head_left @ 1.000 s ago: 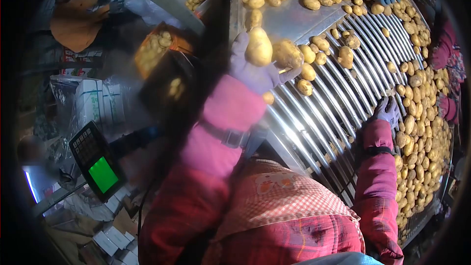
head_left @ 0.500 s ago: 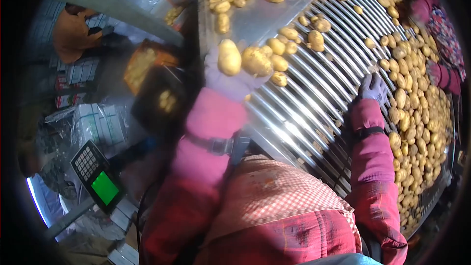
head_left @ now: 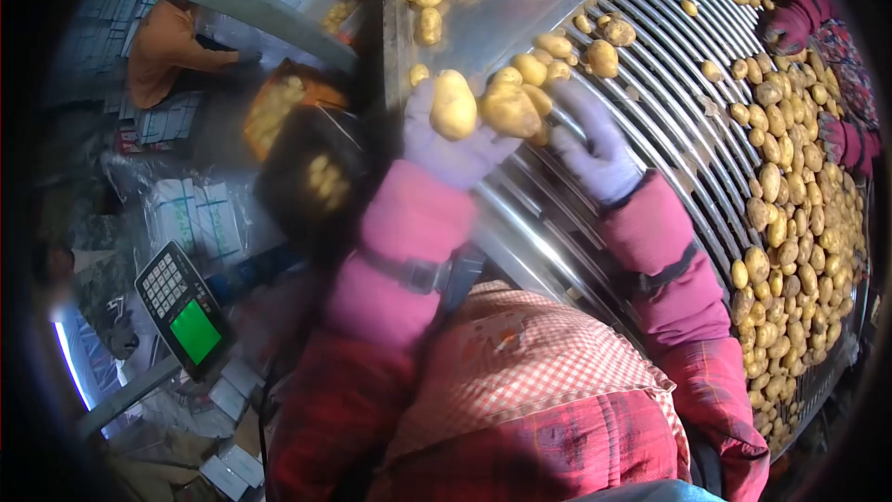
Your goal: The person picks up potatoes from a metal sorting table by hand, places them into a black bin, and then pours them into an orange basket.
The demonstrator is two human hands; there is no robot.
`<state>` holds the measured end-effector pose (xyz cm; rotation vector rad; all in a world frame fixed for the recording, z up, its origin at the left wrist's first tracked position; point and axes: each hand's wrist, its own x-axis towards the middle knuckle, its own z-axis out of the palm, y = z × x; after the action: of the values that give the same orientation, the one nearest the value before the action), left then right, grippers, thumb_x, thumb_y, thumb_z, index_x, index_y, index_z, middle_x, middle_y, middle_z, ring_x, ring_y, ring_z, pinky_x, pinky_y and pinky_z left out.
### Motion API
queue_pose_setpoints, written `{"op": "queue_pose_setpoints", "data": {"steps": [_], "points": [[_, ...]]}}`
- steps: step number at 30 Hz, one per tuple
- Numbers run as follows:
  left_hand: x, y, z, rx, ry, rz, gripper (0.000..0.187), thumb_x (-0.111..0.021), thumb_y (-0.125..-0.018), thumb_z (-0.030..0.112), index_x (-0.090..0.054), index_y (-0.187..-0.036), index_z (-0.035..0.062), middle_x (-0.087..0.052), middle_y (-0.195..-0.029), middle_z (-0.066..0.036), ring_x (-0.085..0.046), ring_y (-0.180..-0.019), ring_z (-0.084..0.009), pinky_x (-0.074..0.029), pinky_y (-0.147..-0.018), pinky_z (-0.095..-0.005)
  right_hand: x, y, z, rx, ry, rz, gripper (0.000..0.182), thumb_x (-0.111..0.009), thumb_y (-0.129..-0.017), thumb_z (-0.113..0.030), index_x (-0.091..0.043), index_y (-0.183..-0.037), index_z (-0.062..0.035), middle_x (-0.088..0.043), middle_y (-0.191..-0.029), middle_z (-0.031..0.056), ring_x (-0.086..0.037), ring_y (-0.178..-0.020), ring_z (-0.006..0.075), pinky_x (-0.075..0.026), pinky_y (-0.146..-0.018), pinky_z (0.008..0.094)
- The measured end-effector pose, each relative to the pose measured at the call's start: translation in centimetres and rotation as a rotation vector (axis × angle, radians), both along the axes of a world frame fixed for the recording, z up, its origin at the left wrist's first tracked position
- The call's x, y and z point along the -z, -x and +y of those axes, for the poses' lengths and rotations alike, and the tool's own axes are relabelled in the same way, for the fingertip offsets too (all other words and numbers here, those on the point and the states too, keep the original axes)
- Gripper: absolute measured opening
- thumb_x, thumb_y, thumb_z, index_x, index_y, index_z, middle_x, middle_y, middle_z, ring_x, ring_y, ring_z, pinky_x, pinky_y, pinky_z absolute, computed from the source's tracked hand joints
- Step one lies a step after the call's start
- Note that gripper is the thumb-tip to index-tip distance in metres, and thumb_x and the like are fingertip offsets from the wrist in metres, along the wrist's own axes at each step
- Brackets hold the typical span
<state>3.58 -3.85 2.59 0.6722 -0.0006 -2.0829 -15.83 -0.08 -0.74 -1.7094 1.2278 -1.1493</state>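
Note:
My left hand (head_left: 457,144), in a pale purple glove, has its fingers spread behind potatoes at the left part of the metal rollers (head_left: 669,98). A large smooth potato (head_left: 454,104) rests against its palm, and a wider potato (head_left: 510,110) sits at its thumb side. My right hand (head_left: 596,151), gloved alike and blurred, is just right of a small cluster of potatoes (head_left: 531,69), its fingers apart and nothing seen in its palm. Both hands are over the left side of the rollers.
Many potatoes (head_left: 790,214) lie piled on the right. At the far right is a co-worker's gloved hand (head_left: 792,23). A person in orange (head_left: 163,51) sits at upper left. A scale display (head_left: 184,310) stands at lower left, below an orange crate (head_left: 279,112).
My right hand has moved left, from beside the potato pile to the cluster near my left hand. My left hand has shifted slightly right with its potatoes. The co-worker's hand now shows more clearly.

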Motion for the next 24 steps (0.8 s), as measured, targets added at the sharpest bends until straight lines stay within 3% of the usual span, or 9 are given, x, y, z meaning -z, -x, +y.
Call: {"op": "queue_pose_setpoints", "data": {"steps": [3,6,9,13,15,16,17,21,24], "points": [[-0.2,-0.5,0.9,0.025,-0.051,-0.008,0.076,-0.05,-0.076,0.058,-0.038,-0.129,0.0051,-0.039,-0.133,-0.015,-0.035,-0.125,-0.0316,-0.025,-0.102,-0.0513,1.9,-2.9,0.1,-0.021,-0.163,-0.231,0.056,-0.06,-0.081,-0.017,-0.038,-0.13,-0.0017,-0.043,-0.127,0.0154,-0.042,-0.118,0.0258,-0.036,-0.098,0.035],[0.1,-0.6,1.5,0.068,-0.043,-0.012,0.085,-0.046,-0.076,0.061,-0.033,-0.132,-0.0019,-0.041,-0.132,-0.016,-0.036,-0.124,-0.0324,-0.028,-0.103,-0.0454,-0.9,-2.5,0.0,-0.098,-0.555,-0.947,0.058,-0.058,-0.084,-0.024,-0.035,-0.131,0.0006,-0.051,-0.116,0.0093,-0.051,-0.099,0.0151,-0.044,-0.082,0.0286],[1.7,-0.7,1.7,0.102,0.059,0.097,0.084,-0.044,-0.077,0.062,-0.035,-0.13,-0.003,-0.041,-0.132,-0.017,-0.037,-0.123,-0.0329,-0.029,-0.102,-0.0453,0.1,-1.9,0.1,-0.08,-0.678,-0.978,0.051,-0.057,-0.084,-0.025,-0.043,-0.126,0.0014,-0.054,-0.11,0.0099,-0.055,-0.088,0.0132,-0.045,-0.076,0.0238],[2.4,-0.5,1.9,0.117,0.027,0.101,0.077,-0.041,-0.077,0.063,-0.042,-0.126,0.0036,-0.046,-0.124,-0.017,-0.044,-0.114,-0.0343,-0.036,-0.094,-0.0505,0.9,-3.1,0.4,0.05,-0.736,-0.951,0.035,-0.055,-0.085,-0.02,-0.053,-0.112,0.0019,-0.059,-0.098,0.0096,-0.058,-0.076,0.0122,-0.047,-0.068,0.0232],[2.0,-0.2,2.1,0.108,-0.033,0.079,0.075,-0.04,-0.077,0.064,-0.043,-0.124,0.0051,-0.047,-0.122,-0.017,-0.045,-0.11,-0.0348,-0.038,-0.09,-0.0514,1.1,-3.0,-0.1,-0.074,-0.411,-0.415,0.021,-0.054,-0.085,-0.017,-0.056,-0.096,0.0013,-0.061,-0.08,0.0072,-0.057,-0.06,0.0116,-0.046,-0.057,0.0238],[1.9,0.0,2.0,0.092,-0.087,0.057,0.073,-0.04,-0.077,0.064,-0.044,-0.123,0.0066,-0.048,-0.119,-0.016,-0.047,-0.107,-0.0352,-0.04,-0.087,-0.0522,0.7,-2.8,0.5,0.074,-0.712,-0.561,0.018,-0.055,-0.084,-0.018,-0.055,-0.085,0.0001,-0.059,-0.069,0.0052,-0.055,-0.051,0.0119,-0.045,-0.05,0.0246],[2.6,-0.3,1.2,0.282,0.225,0.319,0.074,-0.046,-0.074,0.065,-0.039,-0.127,0.0136,-0.035,-0.135,-0.012,-0.033,-0.124,-0.0342,-0.026,-0.096,-0.0603,0.4,-3.0,0.6,0.036,-0.764,-0.639,0.017,-0.056,-0.084,-0.02,-0.057,-0.086,-0.0027,-0.06,-0.071,0.0048,-0.055,-0.054,0.0112,-0.045,-0.051,0.0243],[3.6,-0.7,1.5,0.165,0.044,0.141,0.073,-0.046,-0.075,0.064,-0.04,-0.126,0.0124,-0.039,-0.132,-0.013,-0.039,-0.118,-0.0378,-0.032,-0.092,-0.0603,0.8,0.7,-1.8,0.291,-0.468,-0.468,0.022,-0.058,-0.084,-0.024,-0.059,-0.096,-0.0052,-0.061,-0.072,0.0017,-0.058,-0.062,0.0117,-0.048,-0.056,0.026],[3.5,-0.7,1.4,0.121,-0.039,0.068,0.073,-0.047,-0.076,0.064,-0.04,-0.125,0.0112,-0.042,-0.13,-0.014,-0.043,-0.115,-0.0397,-0.035,-0.089,-0.06,4.1,7.8,-8.3,0.547,-0.218,-0.016,0.038,-0.058,-0.081,-0.034,-0.058,-0.11,-0.0086,-0.06,-0.098,0.0122,-0.059,-0.088,0.0225,-0.048,-0.076,0.0322]]}}
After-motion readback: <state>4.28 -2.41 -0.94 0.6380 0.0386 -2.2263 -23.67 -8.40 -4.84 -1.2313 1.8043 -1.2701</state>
